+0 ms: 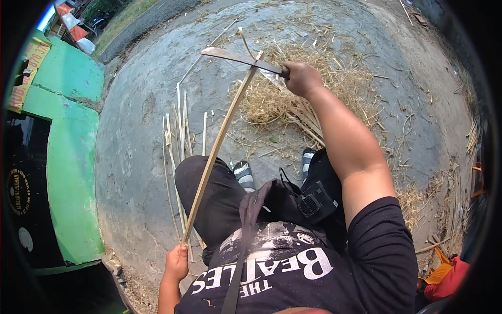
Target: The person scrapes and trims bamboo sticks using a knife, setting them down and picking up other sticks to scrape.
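My left hand (pixel 177 262) is closed around the lower end of a long bamboo strip (pixel 218 144), which slants up across my left thigh. In my right hand (pixel 303 80) is the handle of a machete. Its long, slightly curved blade (pixel 230 56) lies across the strip near the far end, pointing left. A thin curled shaving (pixel 242 41) stands up where blade and strip meet. Several pale strips (pixel 183 125) lie on the ground left of my knee, partly hidden by the held one.
A heap of shavings (pixel 334 86) spreads beyond my feet, with more strips (pixel 307 123) sticking out. A green wall (pixel 73 183) stands at left. A black boxy device (pixel 317 202) rests on my lap. An orange and red object (pixel 442 275) sits at lower right.
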The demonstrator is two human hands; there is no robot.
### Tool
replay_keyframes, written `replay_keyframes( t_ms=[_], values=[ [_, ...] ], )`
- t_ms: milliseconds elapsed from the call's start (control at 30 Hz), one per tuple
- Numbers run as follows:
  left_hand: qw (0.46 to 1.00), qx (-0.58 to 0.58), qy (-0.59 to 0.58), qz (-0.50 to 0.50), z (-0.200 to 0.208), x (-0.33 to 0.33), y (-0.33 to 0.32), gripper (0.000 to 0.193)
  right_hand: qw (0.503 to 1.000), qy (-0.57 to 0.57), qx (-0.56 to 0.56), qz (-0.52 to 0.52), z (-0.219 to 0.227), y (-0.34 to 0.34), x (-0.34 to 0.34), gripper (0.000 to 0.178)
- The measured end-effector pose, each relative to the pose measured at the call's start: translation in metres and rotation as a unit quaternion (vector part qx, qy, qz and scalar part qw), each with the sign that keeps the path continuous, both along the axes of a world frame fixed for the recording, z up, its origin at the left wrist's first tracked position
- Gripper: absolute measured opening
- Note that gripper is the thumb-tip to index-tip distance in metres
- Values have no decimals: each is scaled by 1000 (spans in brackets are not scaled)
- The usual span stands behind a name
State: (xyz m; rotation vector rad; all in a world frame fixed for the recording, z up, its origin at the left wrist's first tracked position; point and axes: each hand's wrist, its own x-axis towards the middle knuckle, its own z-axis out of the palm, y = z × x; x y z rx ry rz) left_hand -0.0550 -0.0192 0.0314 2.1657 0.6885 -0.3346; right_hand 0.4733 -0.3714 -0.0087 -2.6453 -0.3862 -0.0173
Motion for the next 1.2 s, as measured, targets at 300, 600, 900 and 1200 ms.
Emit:
replay_keyframes(
  t_ms=[300,600,900,1200],
  values=[
    [989,-130,-2,75,-7,15,0,53,969,-143,30,197,5,31,-25,10],
    [1000,19,0,3,-7,-13,17,54,992,25,40,-114,1,-21,16,22],
    [999,-13,-36,8,-13,34,-8,56,975,-102,119,155,13,14,-20,16],
    [996,40,-76,-4,-31,56,-38,57,957,-63,29,283,4,34,-35,5]
  ],
)
